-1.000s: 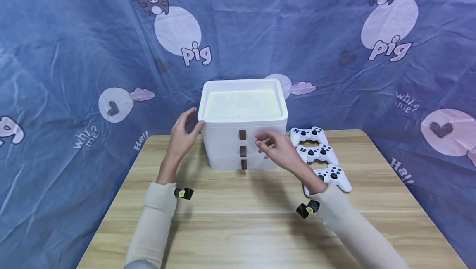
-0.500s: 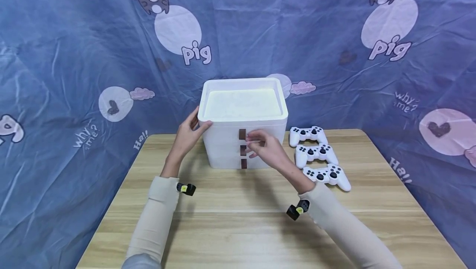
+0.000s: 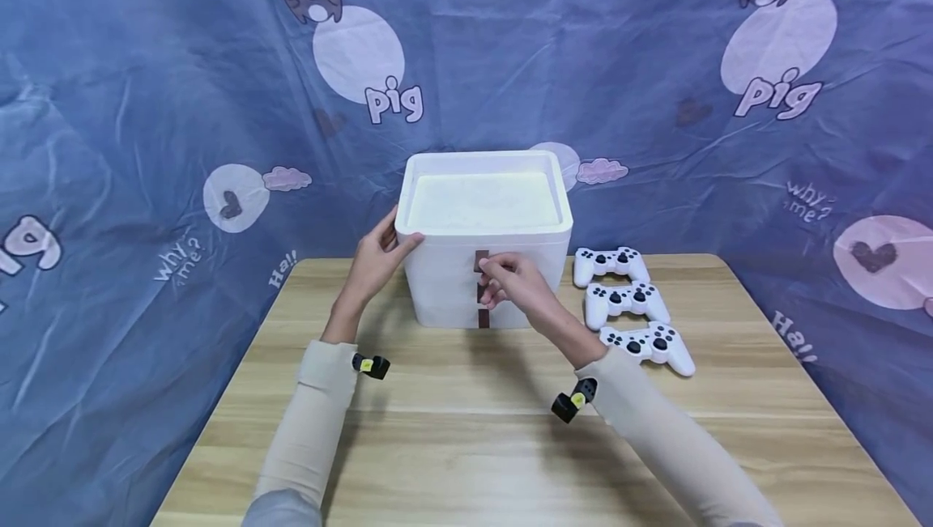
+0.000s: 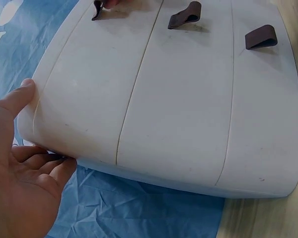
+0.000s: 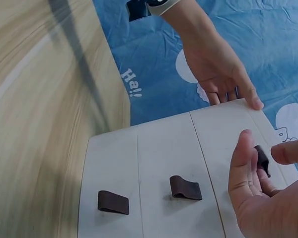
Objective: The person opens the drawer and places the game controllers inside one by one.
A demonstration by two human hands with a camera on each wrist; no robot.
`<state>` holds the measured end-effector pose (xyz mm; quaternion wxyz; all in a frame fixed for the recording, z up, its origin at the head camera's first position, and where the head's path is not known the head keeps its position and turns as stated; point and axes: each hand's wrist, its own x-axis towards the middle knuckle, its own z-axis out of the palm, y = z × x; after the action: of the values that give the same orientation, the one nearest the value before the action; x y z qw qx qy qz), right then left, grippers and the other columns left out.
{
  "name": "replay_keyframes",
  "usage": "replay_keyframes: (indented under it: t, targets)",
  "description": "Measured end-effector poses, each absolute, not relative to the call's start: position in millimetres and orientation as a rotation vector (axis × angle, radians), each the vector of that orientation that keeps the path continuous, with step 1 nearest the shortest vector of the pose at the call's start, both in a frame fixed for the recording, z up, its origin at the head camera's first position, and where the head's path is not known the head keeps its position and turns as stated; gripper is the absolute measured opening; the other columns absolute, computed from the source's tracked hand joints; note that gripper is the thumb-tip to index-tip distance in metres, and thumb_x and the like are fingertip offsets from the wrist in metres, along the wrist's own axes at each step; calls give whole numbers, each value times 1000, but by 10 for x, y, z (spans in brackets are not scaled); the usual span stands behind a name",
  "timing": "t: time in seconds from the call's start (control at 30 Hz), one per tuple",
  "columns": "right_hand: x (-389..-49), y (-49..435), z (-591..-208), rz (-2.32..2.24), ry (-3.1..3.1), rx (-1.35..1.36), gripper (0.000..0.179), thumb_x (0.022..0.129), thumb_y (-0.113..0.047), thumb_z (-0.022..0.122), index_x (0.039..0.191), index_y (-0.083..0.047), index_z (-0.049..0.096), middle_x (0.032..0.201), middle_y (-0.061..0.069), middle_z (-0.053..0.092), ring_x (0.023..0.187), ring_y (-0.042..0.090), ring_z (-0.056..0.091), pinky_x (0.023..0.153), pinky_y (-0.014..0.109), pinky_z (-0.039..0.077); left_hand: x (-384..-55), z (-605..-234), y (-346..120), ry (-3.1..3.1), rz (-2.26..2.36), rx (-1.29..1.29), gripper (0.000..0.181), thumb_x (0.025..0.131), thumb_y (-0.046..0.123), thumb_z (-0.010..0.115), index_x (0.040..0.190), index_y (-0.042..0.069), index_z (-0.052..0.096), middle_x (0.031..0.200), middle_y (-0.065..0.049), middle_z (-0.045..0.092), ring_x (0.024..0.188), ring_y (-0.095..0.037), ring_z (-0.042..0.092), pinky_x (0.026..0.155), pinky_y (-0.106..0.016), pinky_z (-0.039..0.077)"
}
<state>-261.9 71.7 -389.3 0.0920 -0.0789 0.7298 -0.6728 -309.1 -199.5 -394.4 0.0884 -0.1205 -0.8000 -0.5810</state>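
Observation:
A white three-drawer box (image 3: 445, 284) stands at the back middle of the wooden table (image 3: 466, 430). Each drawer front carries a brown pull tab. My left hand (image 3: 379, 256) rests against the box's upper left corner, fingers along the side and thumb on the front rim; the left wrist view shows the same hold (image 4: 20, 173). My right hand (image 3: 496, 276) is at the top tab (image 5: 262, 161), with thumb and forefinger closed round it. The middle tab (image 5: 185, 188) and the bottom tab (image 5: 113, 202) hang free.
Three white game controllers (image 3: 611, 264) (image 3: 622, 300) (image 3: 649, 343) lie in a row just right of the box. A blue printed cloth (image 3: 146, 106) hangs behind and around the table. Bare wood stretches in front of the box.
My right hand moved left from beside the controllers to the top tab and closed on it. My left hand shifted in onto the box's left corner.

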Motion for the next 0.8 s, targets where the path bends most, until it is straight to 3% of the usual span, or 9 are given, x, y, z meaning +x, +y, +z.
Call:
replay_keyframes:
  t: [0.2, 0.43, 0.8]
  targets:
    - [-2653, 634, -3920, -2016, 2150, -185, 38, 112, -26, 57, 116, 10, 69, 81, 3, 68, 57, 10, 61, 53, 22, 53, -3092, -3913, -1994, -2399, -1732, -360, 94, 98, 41, 79, 171, 17, 24, 175, -10, 29, 161, -24, 32, 131, -39, 33]
    - [-2668, 586, -3941, -2107, 2204, -143, 37, 111, -26, 59, 111, 7, 74, 71, -1, 71, 49, 7, 57, 43, 20, 45, -3099, -3904, -1956, -2396, -1730, -333, 96, 96, 44, 81, 171, 21, 24, 175, -9, 29, 161, -25, 33, 131, -40, 33]
    - [-2658, 592, -3936, -2130, 2247, -125, 32, 110, -21, 62, 108, 7, 75, 67, -2, 72, 45, 7, 56, 39, 21, 42, -3104, -3921, -1956, -2378, -1741, -365, 94, 97, 43, 79, 170, 19, 25, 175, -9, 29, 160, -23, 34, 130, -40, 35]
